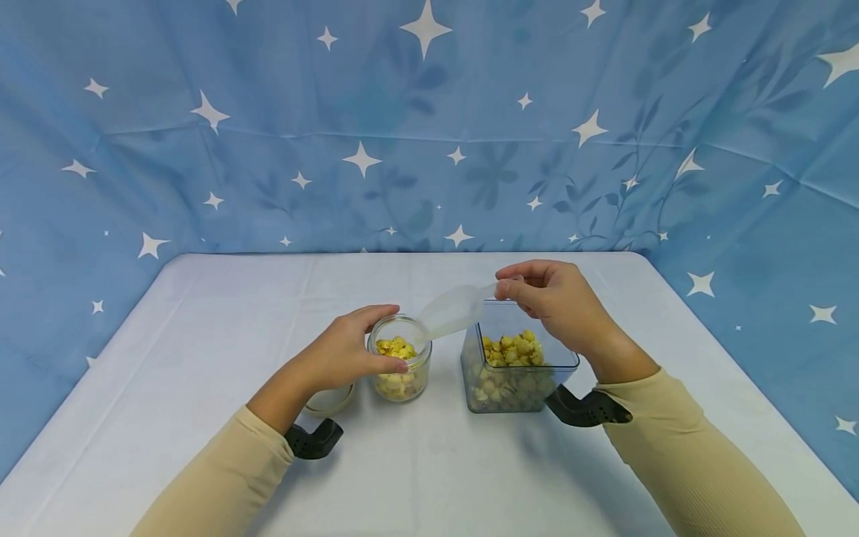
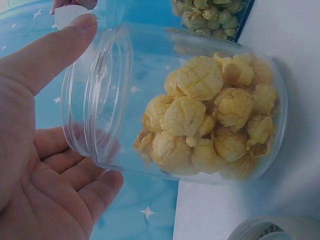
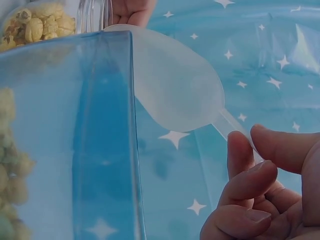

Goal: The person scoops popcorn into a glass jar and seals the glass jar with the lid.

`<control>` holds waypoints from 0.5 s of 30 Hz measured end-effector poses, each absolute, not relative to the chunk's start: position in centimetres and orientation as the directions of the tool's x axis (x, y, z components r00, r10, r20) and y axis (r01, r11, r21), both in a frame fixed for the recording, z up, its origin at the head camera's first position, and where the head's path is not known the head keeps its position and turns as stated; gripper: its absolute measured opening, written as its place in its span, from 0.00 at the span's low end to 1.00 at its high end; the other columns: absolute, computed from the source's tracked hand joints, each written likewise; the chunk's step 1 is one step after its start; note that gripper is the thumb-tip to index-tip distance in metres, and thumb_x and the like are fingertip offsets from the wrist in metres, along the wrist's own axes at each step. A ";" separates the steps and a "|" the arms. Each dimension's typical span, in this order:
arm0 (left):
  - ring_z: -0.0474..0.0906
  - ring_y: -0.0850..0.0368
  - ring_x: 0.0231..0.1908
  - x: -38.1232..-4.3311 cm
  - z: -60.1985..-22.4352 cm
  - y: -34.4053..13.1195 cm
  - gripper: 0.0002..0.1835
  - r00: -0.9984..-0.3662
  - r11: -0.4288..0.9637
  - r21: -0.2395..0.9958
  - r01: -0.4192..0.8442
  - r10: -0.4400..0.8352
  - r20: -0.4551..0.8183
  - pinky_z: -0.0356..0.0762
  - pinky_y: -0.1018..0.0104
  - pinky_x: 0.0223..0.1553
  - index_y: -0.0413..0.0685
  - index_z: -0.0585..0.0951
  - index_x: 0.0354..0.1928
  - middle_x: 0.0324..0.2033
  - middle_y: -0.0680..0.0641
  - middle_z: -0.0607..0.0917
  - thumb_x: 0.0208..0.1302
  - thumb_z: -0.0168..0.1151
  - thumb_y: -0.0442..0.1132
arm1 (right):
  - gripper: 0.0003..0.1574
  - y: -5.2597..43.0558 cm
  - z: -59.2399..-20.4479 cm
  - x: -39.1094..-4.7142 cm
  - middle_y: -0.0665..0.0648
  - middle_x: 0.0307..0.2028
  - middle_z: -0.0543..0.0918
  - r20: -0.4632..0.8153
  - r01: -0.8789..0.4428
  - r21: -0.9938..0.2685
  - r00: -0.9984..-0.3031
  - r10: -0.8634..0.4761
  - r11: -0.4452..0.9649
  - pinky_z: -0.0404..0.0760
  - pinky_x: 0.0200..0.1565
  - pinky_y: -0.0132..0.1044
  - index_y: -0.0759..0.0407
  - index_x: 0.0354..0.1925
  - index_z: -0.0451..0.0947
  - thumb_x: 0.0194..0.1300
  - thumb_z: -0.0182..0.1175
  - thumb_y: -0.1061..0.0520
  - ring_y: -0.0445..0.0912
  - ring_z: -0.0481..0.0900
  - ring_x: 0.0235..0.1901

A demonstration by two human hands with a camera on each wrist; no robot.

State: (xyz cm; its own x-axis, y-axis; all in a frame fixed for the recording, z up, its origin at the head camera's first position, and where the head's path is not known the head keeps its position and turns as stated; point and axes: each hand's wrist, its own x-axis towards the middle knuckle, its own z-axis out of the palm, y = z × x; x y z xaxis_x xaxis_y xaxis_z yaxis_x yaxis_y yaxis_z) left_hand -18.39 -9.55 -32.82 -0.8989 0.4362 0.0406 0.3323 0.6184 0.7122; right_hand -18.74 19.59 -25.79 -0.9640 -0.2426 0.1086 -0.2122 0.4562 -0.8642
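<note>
Scoop tipped at jar mouth

Left hand (image 1: 349, 350) wraps the round popcorn jar (image 1: 400, 368) on the table (image 1: 201, 358). Right hand (image 1: 557, 298) pinches the translucent scoop (image 1: 451, 311) by its handle, bowl angled down onto the jar rim, beside the square container (image 1: 513, 373).

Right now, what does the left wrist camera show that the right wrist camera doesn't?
Only the left wrist view shows the left hand gripping the round jar, popcorn close up, and a white lid at the bottom edge. Only the right wrist view shows the right hand pinching the handle of the clear scoop, which looks empty. Both share the square container and starry blue cloth.
</note>
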 end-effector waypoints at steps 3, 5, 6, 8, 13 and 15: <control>0.66 0.54 0.55 -18.4 -32.8 -9.5 0.47 -0.898 0.627 0.704 0.334 0.438 0.037 0.66 0.56 0.53 0.55 0.64 0.63 0.59 0.57 0.66 0.39 0.68 0.63 | 0.21 19.7 -25.9 -18.7 0.61 0.24 0.70 0.110 -0.212 -0.865 -0.965 -0.240 0.456 0.65 0.26 0.39 0.59 0.44 0.77 0.59 0.59 0.46 0.50 0.64 0.22; 0.66 0.54 0.55 -18.4 -32.7 -9.5 0.47 -0.898 0.633 0.698 0.335 0.439 0.032 0.65 0.56 0.53 0.55 0.64 0.63 0.59 0.56 0.66 0.39 0.68 0.63 | 0.21 19.9 -26.0 -18.6 0.61 0.25 0.72 0.114 -0.216 -0.867 -0.963 -0.242 0.449 0.65 0.26 0.39 0.60 0.44 0.77 0.60 0.58 0.46 0.50 0.64 0.22; 0.66 0.53 0.55 -18.4 -32.7 -9.5 0.48 -0.897 0.635 0.697 0.334 0.440 0.029 0.65 0.56 0.53 0.55 0.64 0.63 0.60 0.56 0.65 0.39 0.68 0.64 | 0.22 20.0 -26.1 -18.5 0.61 0.26 0.72 0.118 -0.219 -0.869 -0.963 -0.243 0.443 0.65 0.26 0.39 0.61 0.45 0.76 0.60 0.58 0.46 0.50 0.64 0.22; 0.65 0.53 0.55 -18.3 -32.7 -9.5 0.48 -0.897 0.636 0.697 0.331 0.441 0.024 0.65 0.56 0.53 0.55 0.64 0.63 0.60 0.56 0.65 0.39 0.68 0.64 | 0.22 20.3 -26.2 -18.4 0.60 0.28 0.74 0.126 -0.224 -0.871 -0.962 -0.242 0.438 0.66 0.26 0.38 0.61 0.45 0.76 0.61 0.56 0.46 0.50 0.65 0.24; 0.65 0.53 0.55 -18.3 -32.5 -9.5 0.47 -0.895 0.642 0.690 0.333 0.445 0.019 0.66 0.56 0.53 0.55 0.63 0.63 0.60 0.56 0.65 0.39 0.68 0.64 | 0.22 21.4 -26.5 -18.2 0.58 0.35 0.77 0.143 -0.234 -0.864 -0.963 -0.228 0.447 0.70 0.30 0.38 0.60 0.48 0.74 0.64 0.52 0.45 0.50 0.68 0.30; 0.66 0.54 0.55 -18.3 -32.4 -9.4 0.48 -0.895 0.649 0.683 0.336 0.446 0.017 0.66 0.56 0.53 0.55 0.63 0.64 0.60 0.55 0.65 0.39 0.67 0.64 | 0.23 22.0 -26.6 -18.0 0.57 0.36 0.77 0.151 -0.235 -0.865 -0.965 -0.217 0.444 0.72 0.31 0.38 0.61 0.49 0.73 0.65 0.51 0.46 0.50 0.68 0.32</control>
State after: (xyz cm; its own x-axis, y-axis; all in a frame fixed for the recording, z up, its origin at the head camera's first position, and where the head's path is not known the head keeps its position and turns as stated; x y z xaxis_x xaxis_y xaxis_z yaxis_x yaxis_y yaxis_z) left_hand -18.34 -9.44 -32.44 -0.8949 0.4460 0.0167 0.3359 0.6485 0.6831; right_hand -18.04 21.96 -26.60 -0.9645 -0.2166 0.1510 -0.2350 0.4436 -0.8649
